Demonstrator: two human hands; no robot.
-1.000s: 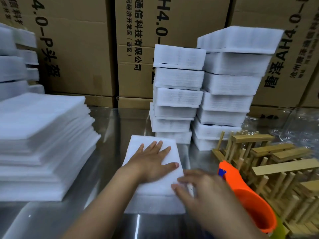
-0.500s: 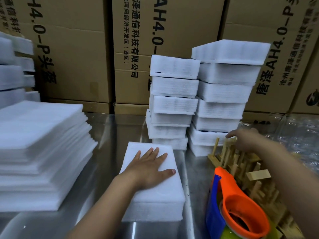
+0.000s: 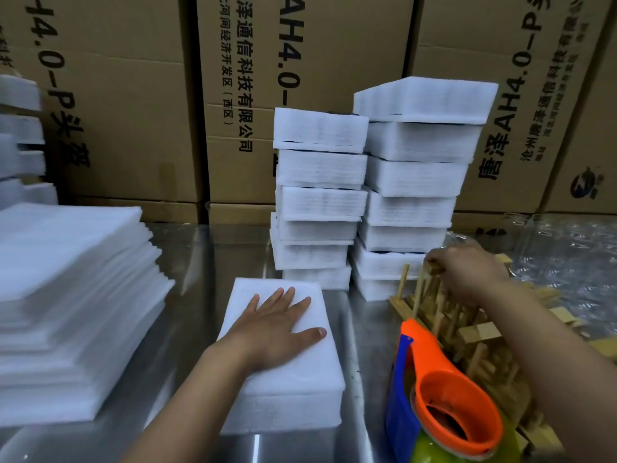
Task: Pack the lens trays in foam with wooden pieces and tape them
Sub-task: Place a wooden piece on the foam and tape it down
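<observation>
Fingers [image 3: 288, 297] of the left hand [image 3: 270, 332] lie flat on the foam pack [image 3: 300, 389] mid-table [image 3: 200, 295], while the right hand [image 3: 467, 272], at two o'clock, pinches a wooden piece [image 3: 434, 267] off the pile [image 3: 467, 345], likely for setting against the pack next.

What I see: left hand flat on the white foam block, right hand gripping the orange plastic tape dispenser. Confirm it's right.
Head view: the right hand pinches a pale wooden piece, not the orange plastic tape dispenser. The rest stands.
</observation>
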